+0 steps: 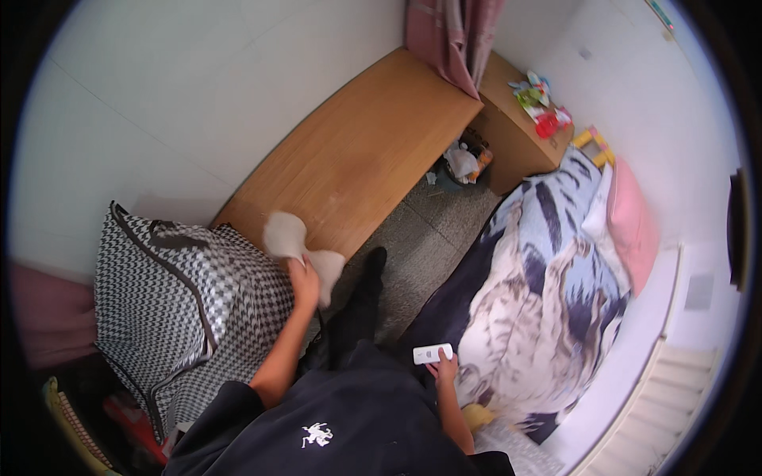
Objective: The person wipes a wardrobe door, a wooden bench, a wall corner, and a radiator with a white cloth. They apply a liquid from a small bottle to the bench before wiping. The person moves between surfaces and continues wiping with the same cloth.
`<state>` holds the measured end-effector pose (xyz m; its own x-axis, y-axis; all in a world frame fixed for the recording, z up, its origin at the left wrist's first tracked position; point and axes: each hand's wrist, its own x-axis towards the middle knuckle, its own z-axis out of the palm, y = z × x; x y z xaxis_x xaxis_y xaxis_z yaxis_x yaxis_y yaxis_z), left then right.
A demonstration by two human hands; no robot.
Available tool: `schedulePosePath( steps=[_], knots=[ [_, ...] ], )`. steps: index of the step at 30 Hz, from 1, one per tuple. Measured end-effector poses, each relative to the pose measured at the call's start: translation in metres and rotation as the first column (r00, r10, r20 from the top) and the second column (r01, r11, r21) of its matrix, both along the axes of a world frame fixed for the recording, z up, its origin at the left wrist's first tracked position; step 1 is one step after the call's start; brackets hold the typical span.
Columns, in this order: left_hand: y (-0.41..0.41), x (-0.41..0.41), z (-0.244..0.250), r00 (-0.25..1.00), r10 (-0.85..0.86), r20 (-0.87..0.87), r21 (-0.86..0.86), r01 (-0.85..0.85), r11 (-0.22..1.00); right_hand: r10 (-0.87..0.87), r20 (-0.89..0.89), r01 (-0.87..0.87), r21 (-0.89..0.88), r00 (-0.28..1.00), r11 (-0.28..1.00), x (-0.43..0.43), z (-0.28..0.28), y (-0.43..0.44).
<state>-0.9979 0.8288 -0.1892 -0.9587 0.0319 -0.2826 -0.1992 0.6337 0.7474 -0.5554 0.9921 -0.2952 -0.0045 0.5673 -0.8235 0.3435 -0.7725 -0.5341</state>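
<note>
My left hand (304,278) grips a whitish cloth (286,235) at its bunched middle. The cloth spreads to both sides of my fingers over the near end of a wooden table (381,131). Lower right, my right hand (443,368) holds a white remote control (432,354), its face with small buttons turned up. That hand is beside the bed, near the edge of a patterned blanket (512,303). Left of my left forearm stands a large black-and-white houndstooth storage bag (196,291), with dark piping.
A cardboard box (518,143) carries toys and a red item (547,125). Beside it is a filled waste bin (457,178) on the speckled floor (425,244). A pink curtain (455,41) hangs at the table's far end. A pink pillow (632,226) lies on the bed.
</note>
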Motion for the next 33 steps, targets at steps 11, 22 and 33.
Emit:
schedulePosePath(
  steps=[11,22,33],
  knots=[
    [-0.031,-0.22,-0.055,0.861,0.013,-0.509,-0.467,-0.289,0.836,0.406,-0.145,-0.368,0.23,0.902,0.901,-0.286,0.069,0.208],
    [0.078,-0.103,-0.153,0.946,0.264,-0.189,-0.492,-0.324,0.808,0.633,-0.374,-0.623,0.165,0.678,0.765,-0.555,0.02,0.312],
    [0.09,-0.133,-0.182,0.813,0.551,-0.189,-0.508,-0.561,0.653,0.754,-0.046,-0.737,0.179,0.655,0.652,-0.419,0.011,0.452]
  ],
)
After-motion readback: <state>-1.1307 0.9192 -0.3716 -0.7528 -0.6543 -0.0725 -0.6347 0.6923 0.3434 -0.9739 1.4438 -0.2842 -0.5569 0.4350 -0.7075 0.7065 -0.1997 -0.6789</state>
